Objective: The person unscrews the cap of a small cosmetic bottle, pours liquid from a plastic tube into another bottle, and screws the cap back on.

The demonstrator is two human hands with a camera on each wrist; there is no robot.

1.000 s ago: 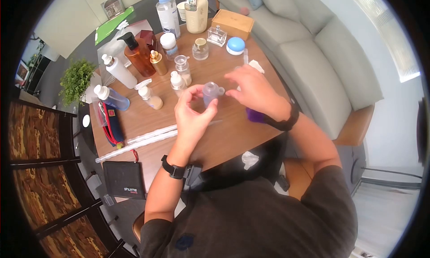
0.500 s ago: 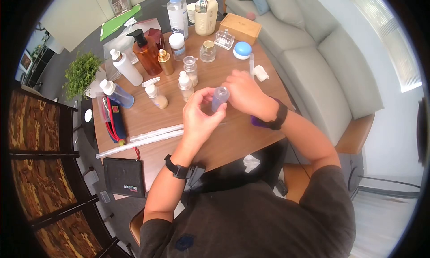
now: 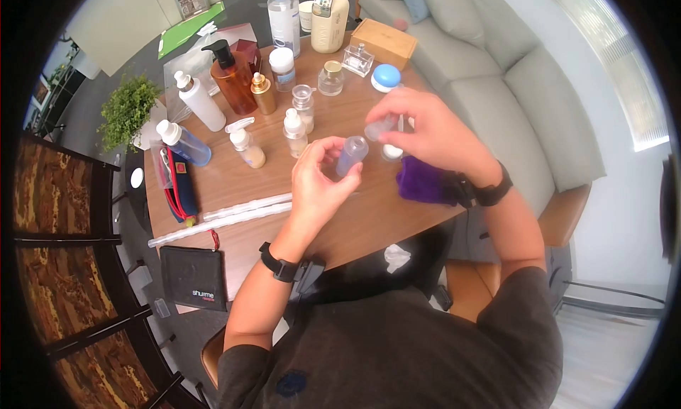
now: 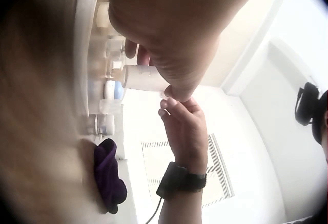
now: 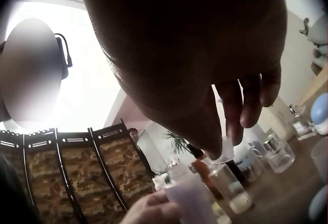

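My left hand [image 3: 318,178] grips a small translucent lilac bottle [image 3: 352,156] near the middle of the table, its uncapped mouth facing up. Just right of it, my right hand [image 3: 433,136] pinches a small clear, funnel-like piece [image 3: 379,129] between thumb and fingers. In the right wrist view that clear piece [image 5: 225,149] shows at the fingertips, apart from the bottle [image 5: 189,198]. A little white-topped container [image 3: 391,152] stands under the right hand. A dark purple cloth [image 3: 422,182] lies beneath the right wrist.
Several bottles crowd the table's left and back, among them an amber pump bottle [image 3: 233,83] and a frosted dropper-style bottle [image 3: 295,132]. A blue-lidded jar [image 3: 386,77] and a cardboard box [image 3: 383,41] stand at the back right. Long wrapped tubes [image 3: 220,221] lie at the front left.
The right hand has moved from the bottle's mouth up and to the right, with the clear piece now visible in its fingers. The left hand keeps holding the bottle.
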